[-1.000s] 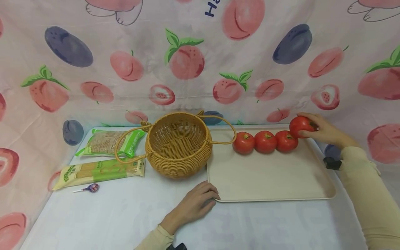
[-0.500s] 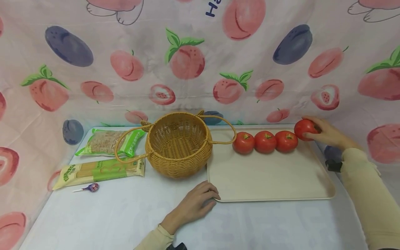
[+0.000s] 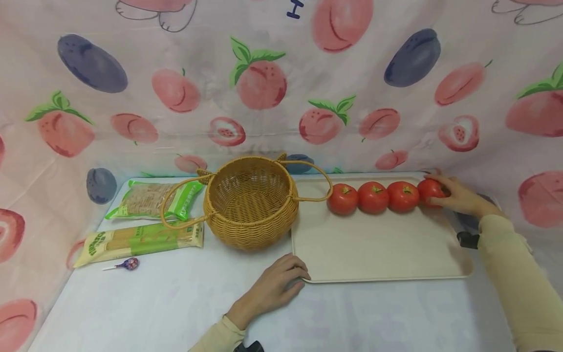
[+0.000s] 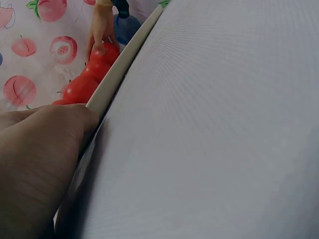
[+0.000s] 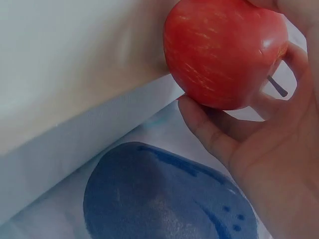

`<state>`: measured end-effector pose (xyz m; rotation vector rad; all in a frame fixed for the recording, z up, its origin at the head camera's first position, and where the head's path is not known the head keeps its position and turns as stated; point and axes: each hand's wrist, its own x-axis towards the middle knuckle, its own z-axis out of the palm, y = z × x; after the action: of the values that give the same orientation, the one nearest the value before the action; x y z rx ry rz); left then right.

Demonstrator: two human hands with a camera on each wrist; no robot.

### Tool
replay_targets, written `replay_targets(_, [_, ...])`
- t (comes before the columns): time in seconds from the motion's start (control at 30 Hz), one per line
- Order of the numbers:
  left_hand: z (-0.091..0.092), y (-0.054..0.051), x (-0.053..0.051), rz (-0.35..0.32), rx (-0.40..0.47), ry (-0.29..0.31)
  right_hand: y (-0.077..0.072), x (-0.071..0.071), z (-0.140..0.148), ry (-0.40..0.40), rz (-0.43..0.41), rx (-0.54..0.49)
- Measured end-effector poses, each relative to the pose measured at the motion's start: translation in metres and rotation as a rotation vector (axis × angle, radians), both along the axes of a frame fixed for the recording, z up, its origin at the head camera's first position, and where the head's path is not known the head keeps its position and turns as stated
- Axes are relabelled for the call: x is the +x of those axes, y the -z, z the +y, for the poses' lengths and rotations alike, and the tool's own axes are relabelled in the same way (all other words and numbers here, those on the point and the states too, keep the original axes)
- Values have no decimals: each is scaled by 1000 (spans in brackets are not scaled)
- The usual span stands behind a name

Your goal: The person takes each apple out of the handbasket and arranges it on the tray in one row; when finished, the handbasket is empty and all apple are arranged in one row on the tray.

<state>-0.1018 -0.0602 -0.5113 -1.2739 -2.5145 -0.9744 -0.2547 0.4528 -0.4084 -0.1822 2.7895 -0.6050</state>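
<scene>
My right hand (image 3: 459,195) grips a red apple (image 5: 219,55) with yellow streaks and a dark stem. It is at the back right of a beige tray (image 3: 378,249); the fingers partly cover the apple. To the left of it, three red tomatoes (image 3: 373,197) with green tops sit in a row on the tray, and the apple is close beside the rightmost one. My left hand (image 3: 274,286) holds the tray's front left corner, fingers bent at the rim; the left wrist view shows the hand (image 4: 45,144) against the tray edge, most fingertips hidden.
A wicker basket (image 3: 250,234) with two loop handles stands left of the tray, one handle reaching over it. Further left lie a green-edged food packet (image 3: 151,200), a pack of noodles (image 3: 145,239) and a lollipop (image 3: 129,264). A fruit-print curtain (image 3: 264,132) hangs behind.
My right hand has lowered the apple and moved it slightly right, from above the rightmost tomato to the end of the row. The left hand stays at the tray corner.
</scene>
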Motion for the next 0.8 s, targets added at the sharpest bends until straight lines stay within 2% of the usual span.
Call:
replay_targets(0.2, [0, 0, 0, -3, 9, -1, 4, -2, -4, 3, -7, -10])
replay_targets(0.47, [0, 2, 1, -20, 12, 8, 5, 2, -9, -15, -4, -11])
replay_targets(0.67, [-1, 0, 1, -23, -2, -2, 7, 1, -10, 22, -12, -41])
replay_targets(0.8, [0, -1, 1, -28, -2, 1, 8, 2, -11, 18, -5, -28])
